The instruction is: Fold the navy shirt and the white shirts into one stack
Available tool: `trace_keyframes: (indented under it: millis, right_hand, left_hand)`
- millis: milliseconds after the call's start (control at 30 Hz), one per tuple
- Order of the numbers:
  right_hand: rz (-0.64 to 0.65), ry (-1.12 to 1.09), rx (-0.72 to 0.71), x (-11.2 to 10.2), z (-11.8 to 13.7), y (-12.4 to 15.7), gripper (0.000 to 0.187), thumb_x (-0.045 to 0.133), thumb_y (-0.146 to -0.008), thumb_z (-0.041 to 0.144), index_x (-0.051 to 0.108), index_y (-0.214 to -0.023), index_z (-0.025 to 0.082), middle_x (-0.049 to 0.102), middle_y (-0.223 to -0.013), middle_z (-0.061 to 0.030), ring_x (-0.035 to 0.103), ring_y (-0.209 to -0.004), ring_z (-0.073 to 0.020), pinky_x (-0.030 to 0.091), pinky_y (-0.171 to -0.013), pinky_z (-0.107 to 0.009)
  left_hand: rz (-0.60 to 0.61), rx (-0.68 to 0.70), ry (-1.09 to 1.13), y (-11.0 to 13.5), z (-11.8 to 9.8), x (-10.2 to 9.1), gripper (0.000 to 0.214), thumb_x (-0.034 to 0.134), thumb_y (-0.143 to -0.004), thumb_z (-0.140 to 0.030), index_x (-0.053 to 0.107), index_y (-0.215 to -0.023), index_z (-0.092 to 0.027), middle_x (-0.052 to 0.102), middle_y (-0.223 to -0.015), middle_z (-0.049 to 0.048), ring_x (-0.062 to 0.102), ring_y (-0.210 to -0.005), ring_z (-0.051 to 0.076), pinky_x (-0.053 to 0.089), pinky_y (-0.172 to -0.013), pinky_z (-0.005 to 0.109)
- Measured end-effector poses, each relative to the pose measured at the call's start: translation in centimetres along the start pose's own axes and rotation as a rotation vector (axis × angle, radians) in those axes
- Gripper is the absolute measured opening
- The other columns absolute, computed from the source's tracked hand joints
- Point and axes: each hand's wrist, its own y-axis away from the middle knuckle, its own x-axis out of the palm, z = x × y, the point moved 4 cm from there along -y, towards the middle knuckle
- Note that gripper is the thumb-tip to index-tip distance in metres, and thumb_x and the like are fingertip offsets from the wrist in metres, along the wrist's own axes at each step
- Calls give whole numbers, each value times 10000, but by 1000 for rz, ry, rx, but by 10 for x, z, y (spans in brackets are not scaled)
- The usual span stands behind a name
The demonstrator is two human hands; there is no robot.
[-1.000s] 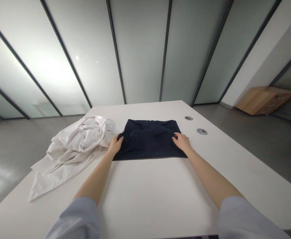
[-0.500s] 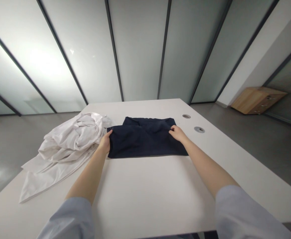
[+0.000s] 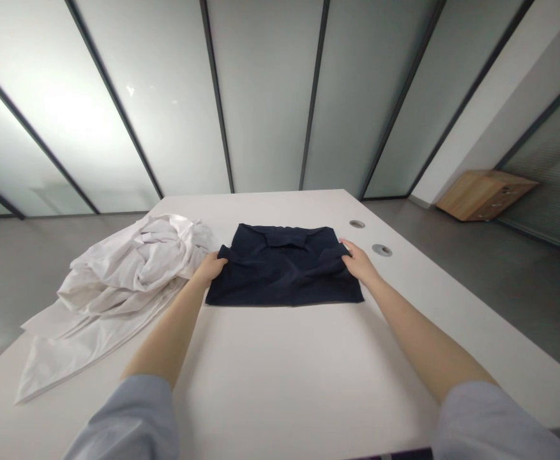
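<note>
A folded dark navy garment (image 3: 284,278) lies on the white table in front of me. Its far edge shows a gathered band and a small folded strip in the middle; I cannot make out its exact kind. My left hand (image 3: 211,267) pinches the left edge, thumb on top and fingers partly hidden under the fabric. On the opposite side my right hand (image 3: 357,262) grips the right edge in the same way, and its fingertips are partly covered by the cloth. Between the hands the upper layer is slightly wrinkled, while the near edge lies straight along the tabletop.
To the left, a heap of crumpled white fabric (image 3: 136,268) rests on the white table (image 3: 280,377), close to my left forearm. Two round metal cable holes sit in the tabletop at the right. Frosted glass panels and a wooden cabinet (image 3: 483,195) stand beyond.
The garment's raised layer has been lowered, uncovering more of the back part and its strip. My right hand has moved right to the edge; my left hand has shifted slightly right.
</note>
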Motion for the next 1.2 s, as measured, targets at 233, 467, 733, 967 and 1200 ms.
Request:
trace_keyframes:
  millis: [233,467,733,967,1200]
  right_hand:
    - [-296,-239,33,-37,3,-10,151,442,-695,232,590,-713,208,572,-658,-8,551,-667,-185,459,-683,-308]
    - [-607,-169,46,-71,27,-67,292,350,-798,165,630,-873,133,642,-848,-75,580,-849,-190,460,-797,-306]
    - [-13,306,173,5,30,-81,728,599,-811,371,365,-1439,88,396,-1443,-244,403,-1293,-389,344,-1036,-521]
    - [214,498,-35,61,34,-3,636,393,-917,560,423,-1430,185,360,-1499,-165,289,-1379,-377,242,-1096,-569]
    - [326,529,-11,67,38,26,684,313,-939,602,370,-1478,185,290,-1541,-161,227,-1414,-378,192,-1110,-588]
  left_hand:
    - [-37,370,254,-8,-56,-8,321,587,-660,-193,649,-973,-155,701,-847,67,678,-926,293,558,-849,445]
    - [-194,517,266,-59,-112,-5,318,580,-686,-226,602,-992,-142,694,-876,61,675,-921,264,557,-815,384]
    - [-313,571,-752,-63,-83,47,661,618,-795,-305,408,-1377,-72,363,-1490,222,277,-1413,344,235,-1160,437]
    - [94,580,-1155,-17,-1,80,575,466,-900,-467,471,-1388,-165,400,-1494,159,334,-1396,323,262,-1129,459]
    - [33,540,-1249,14,14,75,600,388,-937,-481,428,-1435,-149,351,-1516,182,302,-1410,340,266,-1117,487]
